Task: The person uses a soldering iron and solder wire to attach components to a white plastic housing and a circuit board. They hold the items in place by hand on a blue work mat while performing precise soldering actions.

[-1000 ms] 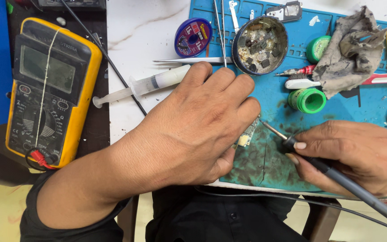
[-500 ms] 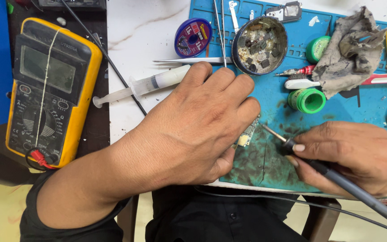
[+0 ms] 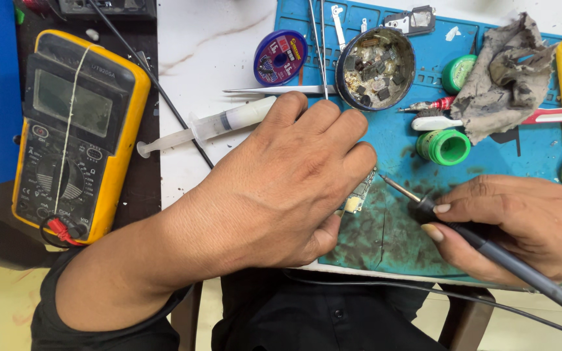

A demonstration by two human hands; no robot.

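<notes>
Looking down from our own head, we see our left hand (image 3: 281, 188) lying palm down over the near left part of a blue work mat (image 3: 489, 149), its fingers close together and curled over a small circuit board (image 3: 359, 195), most of which they hide (only a pale sliver peeks out at the hand's 3 o'clock edge). Our right hand (image 3: 521, 224), at about 3 o'clock from the left, pinches a dark-handled soldering iron (image 3: 482, 244) between thumb and fingertips like a pen; its metal tip points toward 10 o'clock and sits just beside the board's exposed edge, though we cannot tell whether it touches. At 12 o'clock from the left hand rests a round metal dish (image 3: 375, 68) of small parts, with tweezers (image 3: 274, 90) and a syringe (image 3: 209, 125) lying just beyond the knuckles. A green cap (image 3: 447, 146) and a dirty grey rag (image 3: 505, 75) sit toward 1 o'clock. Far off at 9 o'clock, a yellow multimeter (image 3: 76, 133) lies on a dark surface.
</notes>
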